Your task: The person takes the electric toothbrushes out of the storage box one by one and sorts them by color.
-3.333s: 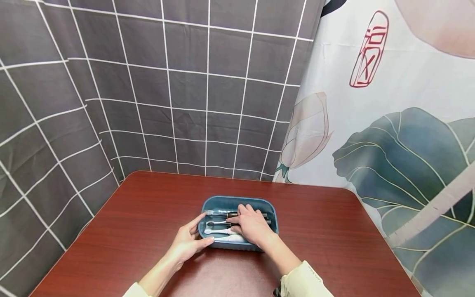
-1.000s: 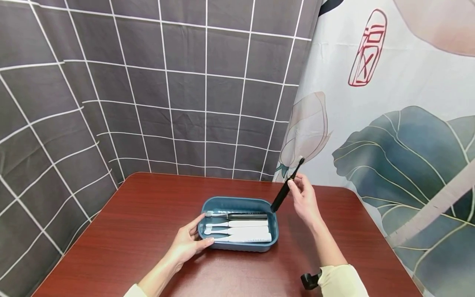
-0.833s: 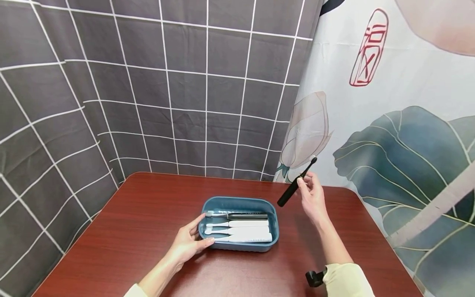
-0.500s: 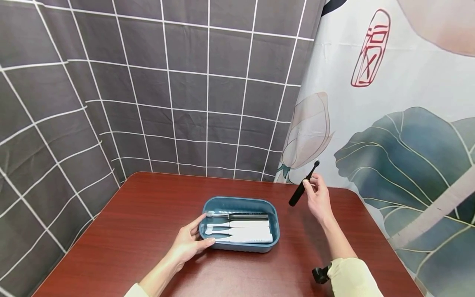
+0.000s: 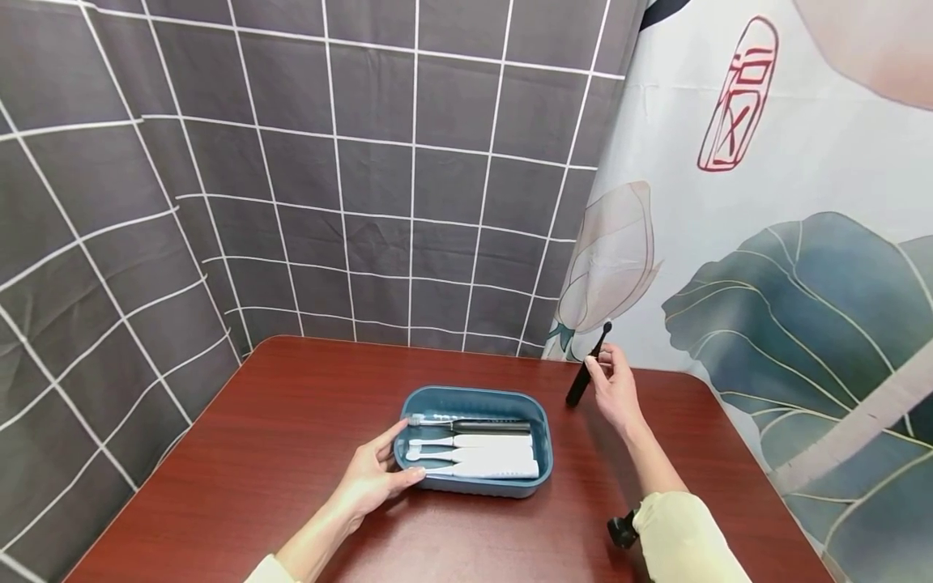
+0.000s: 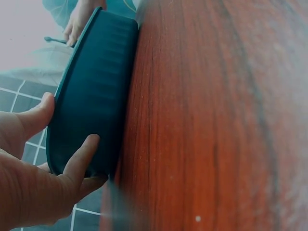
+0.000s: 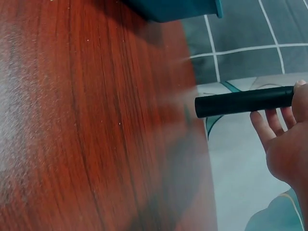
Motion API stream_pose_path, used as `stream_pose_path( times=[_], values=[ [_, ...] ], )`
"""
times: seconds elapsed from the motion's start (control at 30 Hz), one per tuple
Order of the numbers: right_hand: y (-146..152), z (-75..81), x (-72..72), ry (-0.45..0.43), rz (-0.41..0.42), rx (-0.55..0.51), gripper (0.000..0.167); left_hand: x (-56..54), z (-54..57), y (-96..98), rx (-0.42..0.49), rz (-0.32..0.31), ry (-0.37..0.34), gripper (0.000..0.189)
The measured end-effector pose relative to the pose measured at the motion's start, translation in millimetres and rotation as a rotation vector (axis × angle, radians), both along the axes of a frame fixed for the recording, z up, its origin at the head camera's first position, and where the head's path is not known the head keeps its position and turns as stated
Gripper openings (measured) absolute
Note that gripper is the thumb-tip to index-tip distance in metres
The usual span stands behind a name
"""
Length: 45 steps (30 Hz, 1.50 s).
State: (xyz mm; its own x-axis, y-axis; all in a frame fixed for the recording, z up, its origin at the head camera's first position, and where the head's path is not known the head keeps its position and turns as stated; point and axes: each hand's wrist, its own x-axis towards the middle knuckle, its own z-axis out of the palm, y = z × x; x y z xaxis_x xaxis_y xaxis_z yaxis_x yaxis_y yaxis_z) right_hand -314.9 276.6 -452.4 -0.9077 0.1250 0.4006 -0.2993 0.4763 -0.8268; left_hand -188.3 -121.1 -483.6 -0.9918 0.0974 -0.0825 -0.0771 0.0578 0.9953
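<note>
A blue plastic basket (image 5: 481, 489) stands on the table, its left end gripped by my left hand (image 5: 368, 479). The left wrist view has the thumb at the rim and other fingers against the outer wall (image 6: 96, 86). Inside lie a black electric toothbrush (image 5: 492, 425) and, nearer me, three white toothbrushes (image 5: 496, 470), side by side with heads to the left. Right of the basket, my right hand (image 5: 616, 393) pinches another black electric toothbrush (image 5: 579, 385) near its neck. It tilts with its head up, and its handle's bottom end (image 7: 207, 107) hangs above the table.
The reddish-brown wooden table (image 5: 306, 421) reaches back to a grey curtain (image 5: 372, 186) with white grid lines. A white curtain (image 5: 678, 162) with lotus prints hangs at the right. A black wrist device (image 5: 622, 530) sits at my right cuff.
My right hand, earlier inside the basket, has lifted a black toothbrush out and carried it right. Lately it has shifted slightly left, turning the brush more upright. My left hand stays put.
</note>
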Motion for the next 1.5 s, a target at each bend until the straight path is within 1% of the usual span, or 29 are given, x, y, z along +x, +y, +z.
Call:
stream_pose_path(
  times=[0.23, 0.4, 0.57, 0.77, 1.0, 1.23, 1.5],
  values=[
    [-7, 1.4, -9.8, -0.033, 0.015, -0.008, 0.03, 0.5, 0.8, 0.2, 0.009, 0.0, 0.0, 0.089],
    [-11, 1.7, -14.3, -0.045, 0.029, 0.0, 0.029, 1.4, 1.4, 1.8, 0.052, -0.014, -0.023, 0.09],
    [-12, -0.7, -15.2, -0.073, 0.037, 0.006, 0.031, 2.7, 2.3, 3.7, 0.066, -0.031, -0.03, 0.09],
    [-14, -3.8, -16.9, -0.064, 0.037, -0.003, 0.03, 2.9, 1.7, 3.7, 0.071, -0.035, -0.03, 0.089],
    [-15, -6.7, -18.0, -0.056, 0.018, 0.015, 0.03, 1.4, -0.6, 2.7, 0.13, -0.052, -0.021, 0.091],
    [-16, -9.4, -18.3, -0.062, 0.02, 0.028, 0.033, 1.3, -1.8, 2.5, 0.122, -0.044, -0.027, 0.091],
    [-18, -9.8, -17.9, -0.061, 0.026, 0.03, 0.037, 0.1, -3.2, 1.0, 0.081, -0.025, -0.031, 0.09]
  ],
)
